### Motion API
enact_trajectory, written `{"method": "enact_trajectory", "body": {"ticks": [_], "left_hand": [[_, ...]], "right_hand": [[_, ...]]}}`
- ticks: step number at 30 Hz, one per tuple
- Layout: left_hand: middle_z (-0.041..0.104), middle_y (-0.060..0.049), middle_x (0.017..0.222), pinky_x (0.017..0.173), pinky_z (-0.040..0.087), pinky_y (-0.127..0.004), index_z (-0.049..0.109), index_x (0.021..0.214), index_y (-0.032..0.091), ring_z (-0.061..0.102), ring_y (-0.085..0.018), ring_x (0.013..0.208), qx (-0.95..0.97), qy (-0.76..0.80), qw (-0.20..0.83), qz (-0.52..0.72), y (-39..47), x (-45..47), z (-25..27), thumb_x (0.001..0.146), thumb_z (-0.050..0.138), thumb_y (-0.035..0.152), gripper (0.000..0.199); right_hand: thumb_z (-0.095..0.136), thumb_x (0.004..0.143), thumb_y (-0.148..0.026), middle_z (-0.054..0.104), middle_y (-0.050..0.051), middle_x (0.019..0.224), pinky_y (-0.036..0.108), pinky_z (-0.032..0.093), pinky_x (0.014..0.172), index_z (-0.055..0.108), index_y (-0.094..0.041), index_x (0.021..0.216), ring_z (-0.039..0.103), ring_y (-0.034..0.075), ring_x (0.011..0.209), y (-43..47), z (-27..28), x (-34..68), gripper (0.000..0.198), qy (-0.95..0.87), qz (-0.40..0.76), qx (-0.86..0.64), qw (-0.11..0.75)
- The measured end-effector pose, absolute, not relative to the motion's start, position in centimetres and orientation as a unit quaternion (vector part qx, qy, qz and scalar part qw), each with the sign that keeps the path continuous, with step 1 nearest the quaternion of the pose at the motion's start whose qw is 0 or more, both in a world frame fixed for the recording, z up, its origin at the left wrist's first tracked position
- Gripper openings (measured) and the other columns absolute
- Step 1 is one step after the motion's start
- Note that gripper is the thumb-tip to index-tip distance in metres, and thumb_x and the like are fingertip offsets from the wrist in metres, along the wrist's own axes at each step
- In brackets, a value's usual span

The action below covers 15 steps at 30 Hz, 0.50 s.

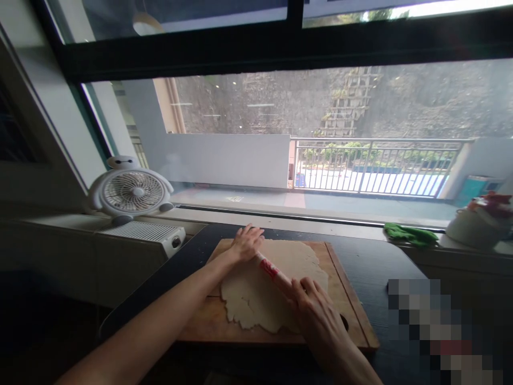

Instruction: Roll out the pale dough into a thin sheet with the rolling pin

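A wide sheet of pale dough (pixel 256 307) with ragged edges lies on a wooden cutting board (pixel 204 323). Slanting across the dough is a rolling pin (pixel 276 274) with red markings. At its far end, my left hand (pixel 247 243) rests palm down on the pin, fingers stretched forward. My right hand (pixel 316 307) is bent over the near end, its fingers curled onto the pin. Both ends of the pin are hidden beneath my hands.
The board stands on a dark table (pixel 372 267) by a large window. A white fan (pixel 136 191) sits on the left, a green cloth (pixel 411 234) on the right sill beside a whitish container (pixel 476 227). Someone at the right edge is blurred out.
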<state>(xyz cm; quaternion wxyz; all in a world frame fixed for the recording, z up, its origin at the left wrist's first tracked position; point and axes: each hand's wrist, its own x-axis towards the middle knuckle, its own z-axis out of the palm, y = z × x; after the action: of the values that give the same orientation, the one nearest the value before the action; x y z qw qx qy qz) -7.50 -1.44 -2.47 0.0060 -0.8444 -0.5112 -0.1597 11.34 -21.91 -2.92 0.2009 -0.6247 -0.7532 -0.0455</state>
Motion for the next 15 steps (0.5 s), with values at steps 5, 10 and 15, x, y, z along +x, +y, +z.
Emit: {"method": "enact_trajectory", "body": {"ticks": [5, 10, 15], "left_hand": [[0.059, -0.001, 0.124, 0.107, 0.023, -0.047, 0.065, 0.104, 0.027, 0.033, -0.025, 0.13, -0.842, -0.509, -0.001, -0.18, 2.7, 0.1, -1.1, 0.092, 0.028, 0.04, 0.04], [0.063, -0.006, 0.116, 0.108, 0.024, -0.043, 0.067, 0.1, 0.021, 0.037, -0.023, 0.128, -0.849, -0.5, -0.002, -0.17, 1.5, -1.5, -1.8, 0.092, 0.029, 0.03, 0.039], [0.039, -0.004, 0.142, 0.112, 0.015, -0.042, 0.05, 0.127, 0.021, 0.022, -0.02, 0.136, -0.879, -0.446, 0.021, -0.166, -3.9, -8.5, -3.8, 0.094, 0.025, 0.034, 0.044]], "right_hand": [[0.045, 0.089, -0.024, 0.055, 0.007, 0.098, 0.033, 0.045, 0.073, 0.048, -0.022, 0.115, 0.054, 0.023, 0.089, -22.0, -4.3, 13.0, 0.027, -0.734, -0.089, -0.637, 0.217], [0.049, 0.085, -0.018, 0.055, 0.007, 0.09, 0.037, 0.045, 0.072, 0.049, -0.019, 0.115, 0.053, 0.024, 0.086, -21.2, -4.7, 11.6, 0.03, -0.728, -0.126, -0.639, 0.213], [0.049, 0.083, -0.013, 0.055, 0.007, 0.093, 0.034, 0.044, 0.075, 0.047, -0.02, 0.119, 0.052, 0.022, 0.087, -21.0, -4.0, 9.7, 0.037, -0.743, -0.115, -0.619, 0.226]]}}
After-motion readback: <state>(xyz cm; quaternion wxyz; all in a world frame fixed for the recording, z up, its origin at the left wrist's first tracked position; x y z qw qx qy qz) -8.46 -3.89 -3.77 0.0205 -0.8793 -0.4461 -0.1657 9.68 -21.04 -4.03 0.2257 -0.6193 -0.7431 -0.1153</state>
